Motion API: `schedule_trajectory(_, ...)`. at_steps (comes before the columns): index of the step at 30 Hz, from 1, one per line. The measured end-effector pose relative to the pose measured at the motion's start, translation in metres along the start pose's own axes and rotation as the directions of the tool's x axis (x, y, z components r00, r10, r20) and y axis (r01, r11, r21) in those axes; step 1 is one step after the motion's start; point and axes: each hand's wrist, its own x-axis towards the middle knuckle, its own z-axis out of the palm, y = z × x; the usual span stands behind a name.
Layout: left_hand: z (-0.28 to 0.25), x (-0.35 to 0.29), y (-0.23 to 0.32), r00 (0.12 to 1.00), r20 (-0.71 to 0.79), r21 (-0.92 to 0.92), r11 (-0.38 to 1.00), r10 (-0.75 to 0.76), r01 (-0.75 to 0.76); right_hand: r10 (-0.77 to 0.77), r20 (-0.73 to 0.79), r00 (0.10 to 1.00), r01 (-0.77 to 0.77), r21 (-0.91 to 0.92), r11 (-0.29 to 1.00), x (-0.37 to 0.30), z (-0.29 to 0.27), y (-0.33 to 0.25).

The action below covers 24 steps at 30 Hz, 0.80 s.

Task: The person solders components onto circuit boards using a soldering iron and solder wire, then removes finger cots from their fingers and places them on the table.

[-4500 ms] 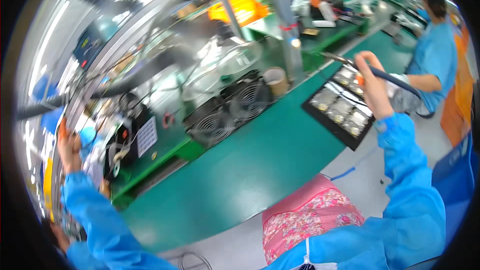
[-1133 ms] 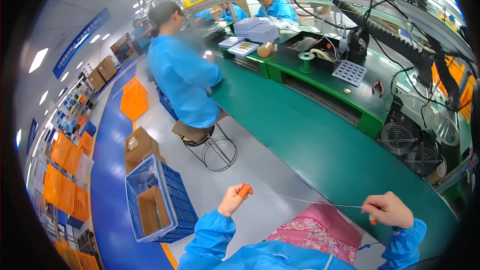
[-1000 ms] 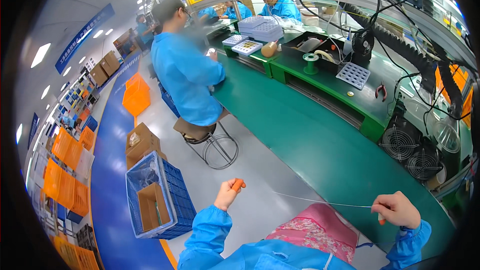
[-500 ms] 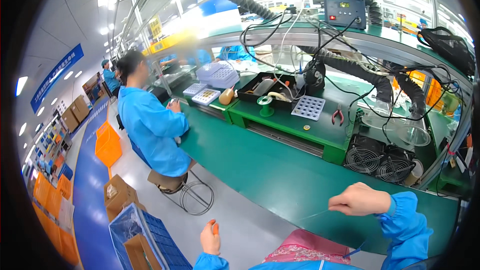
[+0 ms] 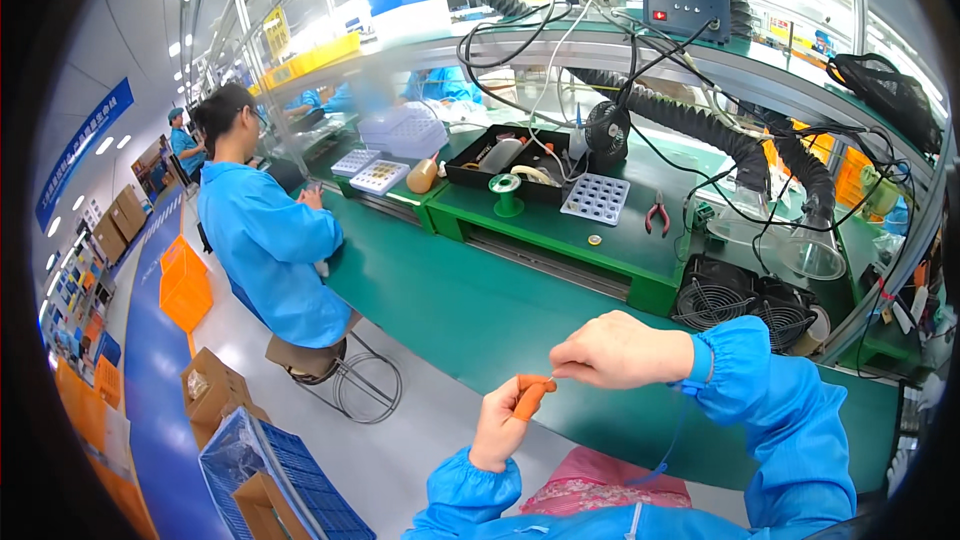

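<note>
My left hand [image 5: 503, 424], with orange finger cots [image 5: 533, 397] on its fingers, is closed in a pinch above the front edge of the green bench. Close against its fingertips, my right hand [image 5: 622, 352] is also closed, palm down with the fingers bent. A tiny pale bit of a thin strand [image 5: 552, 378] shows where the fingertips meet. Most of it is hidden by the fingers, and what the left fingers pinch is too small to make out. A blue cord [image 5: 664, 455] hangs from my right wrist.
Across the green bench [image 5: 470, 325] stands a raised green shelf with a wire spool [image 5: 506, 196], a white tray of round parts [image 5: 596, 200], red-handled pliers [image 5: 657, 214] and a black bin [image 5: 470, 175]. Black fans [image 5: 712, 295] sit at the right. A co-worker in blue [image 5: 262, 240] sits at left.
My left hand has risen and moved right, its fingers now closed. My right hand has come left and slightly up to meet it. The view has shifted a little.
</note>
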Motion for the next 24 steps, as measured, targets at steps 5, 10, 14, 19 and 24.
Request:
schedule_trajectory(5,-0.016,-0.008,-0.01,0.995,-0.05,0.257,0.964,0.087,-0.071,-0.06,0.019,0.998,0.058,0.1,0.993,0.021,-0.006,0.018)
schedule_trajectory(10,-0.047,-0.029,-0.021,0.972,-0.234,0.146,0.989,0.028,0.007,0.093,-0.25,0.964,-0.039,0.214,0.976,0.077,-0.04,0.06)
schedule_trajectory(14,-0.054,-0.044,-0.019,0.955,-0.257,0.019,0.988,-0.146,0.156,0.31,-0.657,0.687,-0.236,0.202,0.95,0.131,-0.094,0.118)
schedule_trajectory(19,-0.05,-0.055,-0.029,0.955,-0.246,-0.018,0.986,-0.165,0.166,0.379,-0.722,0.579,-0.28,0.26,0.924,0.17,-0.137,0.159)
schedule_trajectory(24,-0.057,-0.058,-0.026,0.901,-0.273,-0.329,0.913,-0.337,0.241,0.331,-0.685,0.65,-0.031,0.411,0.911,0.188,-0.127,0.158)
